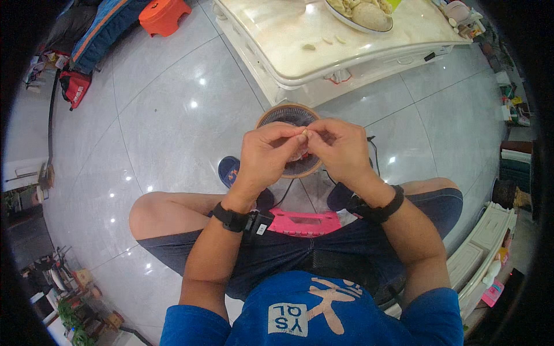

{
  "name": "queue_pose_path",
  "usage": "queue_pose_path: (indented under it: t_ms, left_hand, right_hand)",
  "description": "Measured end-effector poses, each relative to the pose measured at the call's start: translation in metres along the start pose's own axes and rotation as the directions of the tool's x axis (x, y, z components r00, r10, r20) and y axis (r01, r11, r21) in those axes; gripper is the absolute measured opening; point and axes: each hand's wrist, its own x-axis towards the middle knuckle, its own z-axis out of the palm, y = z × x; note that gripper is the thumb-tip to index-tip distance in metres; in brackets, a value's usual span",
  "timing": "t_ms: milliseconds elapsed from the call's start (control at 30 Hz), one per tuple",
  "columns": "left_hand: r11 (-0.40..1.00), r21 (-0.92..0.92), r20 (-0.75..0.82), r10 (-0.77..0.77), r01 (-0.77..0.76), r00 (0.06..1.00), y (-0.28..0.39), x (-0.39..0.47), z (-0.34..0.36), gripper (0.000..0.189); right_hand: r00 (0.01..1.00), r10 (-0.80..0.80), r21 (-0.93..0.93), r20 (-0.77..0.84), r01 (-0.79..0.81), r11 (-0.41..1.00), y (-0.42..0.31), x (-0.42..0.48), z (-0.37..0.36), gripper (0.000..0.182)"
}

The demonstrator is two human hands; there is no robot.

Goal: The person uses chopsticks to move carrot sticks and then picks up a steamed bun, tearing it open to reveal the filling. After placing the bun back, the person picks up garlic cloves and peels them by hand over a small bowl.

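My left hand (266,151) and my right hand (339,145) meet fingertip to fingertip in front of me. Pinched between them is a small pale piece (305,132), perhaps a garlic clove, mostly hidden by thumbs and fingers. Directly below the hands stands a round wastebasket (294,175) with a tan rim and slatted wall. A clear plastic liner and something red show inside it, partly covered by my hands. Past the basket, a few small pale pieces (308,46) lie on the glossy cream tabletop (285,60).
A plate (368,29) of pale food sits on the low table's far part. Under me is a pink plastic stool (303,222). An orange stool (164,17) stands on the grey tiled floor at the upper left. A dark cable (375,155) runs near the basket's right side.
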Motion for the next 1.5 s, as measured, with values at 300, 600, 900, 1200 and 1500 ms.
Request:
queue_pose_path:
  t_ms: [300, 600, 900, 1200, 1500]
  left_hand:
    - [0.984, -0.115, -0.045, -0.140, 0.134, 0.989, 0.004, 0.000, 0.001, 0.015]
    - [0.982, -0.126, -0.047, -0.147, 0.140, 0.988, -0.001, 0.002, -0.002, 0.017]
    - [0.998, -0.010, -0.036, -0.061, 0.061, 0.997, -0.003, -0.001, 0.001, 0.015]
    - [0.962, -0.190, -0.027, -0.205, 0.196, 0.978, 0.003, 0.004, -0.007, 0.018]
    - [0.973, -0.151, 0.019, -0.173, 0.174, 0.985, -0.002, 0.007, -0.009, 0.018]
  right_hand:
    - [0.996, 0.059, 0.057, 0.063, -0.063, 0.996, 0.004, 0.003, -0.003, 0.015]
    - [0.998, 0.058, 0.044, 0.039, -0.060, 0.997, 0.001, 0.002, 0.001, 0.014]
    - [1.000, -0.003, -0.047, -0.009, 0.002, 0.999, 0.010, 0.001, 0.005, 0.013]
    - [0.998, 0.057, -0.092, -0.025, -0.059, 0.994, 0.003, 0.005, -0.002, 0.012]
    - [0.971, -0.221, -0.447, 0.087, 0.236, 0.863, 0.018, 0.009, -0.008, 0.014]
